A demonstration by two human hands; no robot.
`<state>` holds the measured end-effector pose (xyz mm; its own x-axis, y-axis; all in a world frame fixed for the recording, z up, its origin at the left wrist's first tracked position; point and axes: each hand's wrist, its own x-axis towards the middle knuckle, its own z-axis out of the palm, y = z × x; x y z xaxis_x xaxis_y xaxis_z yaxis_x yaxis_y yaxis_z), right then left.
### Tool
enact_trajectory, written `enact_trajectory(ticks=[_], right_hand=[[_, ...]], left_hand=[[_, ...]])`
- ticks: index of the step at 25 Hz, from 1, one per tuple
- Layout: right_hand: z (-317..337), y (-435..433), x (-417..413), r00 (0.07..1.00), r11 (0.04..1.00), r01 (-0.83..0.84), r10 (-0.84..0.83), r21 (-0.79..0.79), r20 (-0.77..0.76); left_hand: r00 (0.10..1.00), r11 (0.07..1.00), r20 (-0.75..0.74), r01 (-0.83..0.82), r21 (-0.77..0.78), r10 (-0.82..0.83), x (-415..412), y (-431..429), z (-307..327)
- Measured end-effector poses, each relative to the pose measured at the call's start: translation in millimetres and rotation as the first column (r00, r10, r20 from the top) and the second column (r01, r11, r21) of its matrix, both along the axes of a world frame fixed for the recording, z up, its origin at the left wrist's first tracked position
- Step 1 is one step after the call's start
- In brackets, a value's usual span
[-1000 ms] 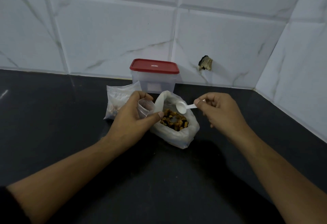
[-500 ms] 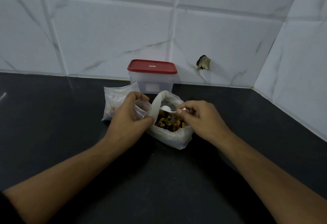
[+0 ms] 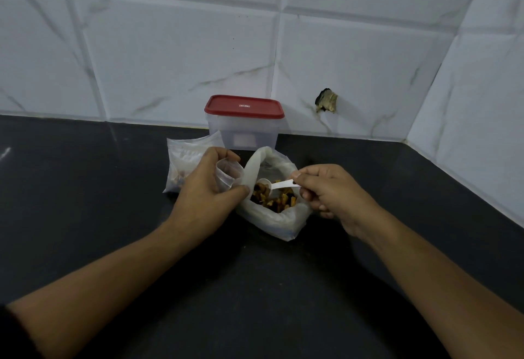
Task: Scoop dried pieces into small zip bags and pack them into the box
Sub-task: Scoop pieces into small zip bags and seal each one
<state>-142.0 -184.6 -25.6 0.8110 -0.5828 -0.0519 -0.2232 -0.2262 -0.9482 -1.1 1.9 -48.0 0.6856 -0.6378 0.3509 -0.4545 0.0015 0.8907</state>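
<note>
A large white plastic bag (image 3: 279, 218) lies open on the black counter, full of brown and yellow dried pieces (image 3: 276, 201). My left hand (image 3: 208, 191) holds a small clear zip bag (image 3: 228, 173) with its mouth open, right beside the big bag's rim. My right hand (image 3: 326, 191) pinches the handle of a small white plastic scoop (image 3: 273, 184), whose bowl rests among the dried pieces. Behind them stands a clear plastic box (image 3: 245, 131) with a red lid (image 3: 243, 106), closed.
A clear bag of small zip bags (image 3: 185, 160) lies to the left, partly behind my left hand. White marble tile walls close the back and the right side. A dark hole (image 3: 326, 100) marks the back wall. Black counter (image 3: 85, 188) spreads to the left and front.
My right hand first brought the scoop down into the big bag, then drew back to the right, leaving the scoop's bowl in the dried pieces. My left hand has kept the small zip bag in place.
</note>
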Motion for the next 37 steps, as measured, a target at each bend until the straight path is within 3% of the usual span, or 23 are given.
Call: enact_trajectory(ticks=[16,21,25,31,37], right_hand=[[3.2,-14.2,-2.0,0.995,0.929,0.093,-0.071,0.358,-0.073],[-1.0,-11.9,-0.5,0.985,0.979,0.118,-0.094,0.167,-0.144],[0.0,-16.3,-1.5,0.985,0.955,0.141,-0.108,0.262,-0.135],[9.1,-10.9,-4.0,0.994,0.893,0.061,-0.097,0.446,0.058],[15.0,7.7,-1.4,0.974,0.891,-0.070,-0.036,0.449,0.223]], left_hand=[[1.000,1.000,-0.030,-0.006,-0.022,0.006,1.4,-1.4,-1.0],[1.000,1.000,-0.026,0.013,-0.009,-0.013,1.0,-1.1,-1.6],[1.000,1.000,-0.015,0.019,0.002,-0.019,1.6,-1.6,-2.1],[0.999,1.000,-0.017,0.030,-0.003,-0.030,3.2,-1.4,-3.1],[0.999,0.999,-0.006,0.042,-0.013,-0.042,2.7,-2.7,-4.9]])
